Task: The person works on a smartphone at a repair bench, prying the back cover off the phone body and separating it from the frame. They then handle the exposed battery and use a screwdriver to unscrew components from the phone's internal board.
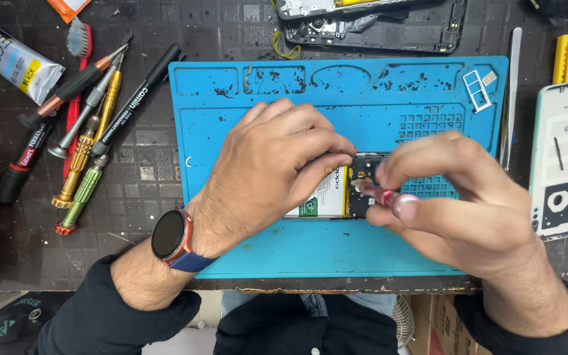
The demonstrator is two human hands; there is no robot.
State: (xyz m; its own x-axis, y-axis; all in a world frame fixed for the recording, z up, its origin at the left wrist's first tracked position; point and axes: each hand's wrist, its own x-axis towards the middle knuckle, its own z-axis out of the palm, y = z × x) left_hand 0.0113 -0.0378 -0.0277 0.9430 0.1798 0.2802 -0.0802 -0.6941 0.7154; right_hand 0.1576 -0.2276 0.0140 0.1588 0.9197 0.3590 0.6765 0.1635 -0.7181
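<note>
An opened phone (338,190) with its white battery showing lies on the blue work mat (310,246). My left hand (267,164) presses down on the phone and covers most of it, fingertips by the dark upper board. My right hand (458,190) grips a small red-handled screwdriver (386,196), its tip at the phone's dark upper part. A dark watch sits on my left wrist (169,235).
Several screwdrivers (83,141), a black marker and a red toothbrush lie left of the mat, with a glue tube (9,58) at the far left. A dismantled phone frame (376,26) sits behind the mat. A white back cover (565,158), tweezers (511,92) and SIM tray (478,89) lie right.
</note>
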